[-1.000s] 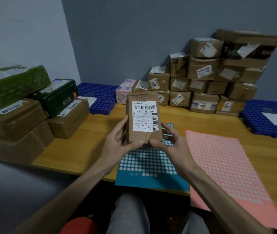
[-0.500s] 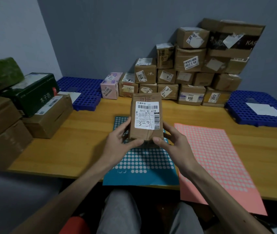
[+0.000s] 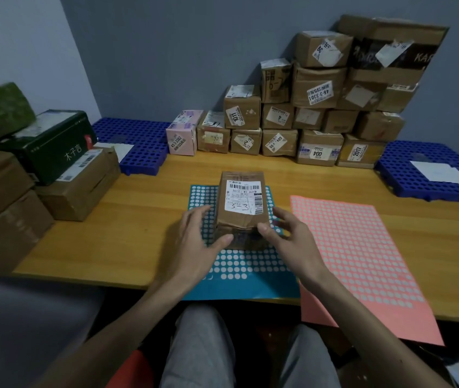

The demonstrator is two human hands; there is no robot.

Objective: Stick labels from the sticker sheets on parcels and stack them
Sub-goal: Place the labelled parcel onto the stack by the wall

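Note:
A brown parcel [image 3: 235, 224] with a white barcode label marked "3-3" stands on the blue sticker sheet [image 3: 246, 264] in the middle of the wooden table [image 3: 138, 219]. My left hand [image 3: 194, 242] is at its left side, thumb touching the front face, fingers straight and slightly off the box. On the other side, my right hand [image 3: 292, 242] has its thumb on the front corner and relaxed fingers beside the parcel. A pink sticker sheet [image 3: 363, 247] lies to the right and overhangs the table edge.
Labelled cardboard parcels are stacked against the back wall [image 3: 320, 107]. More brown and green boxes are piled at the left [image 3: 77, 191]. Blue plastic pallets lie at the back left [image 3: 138, 141] and far right [image 3: 419, 177], each with a white paper on it.
The parcel was held upright above the blue sheet in both hands. It has come down onto the sheet, and my fingers have loosened from its sides.

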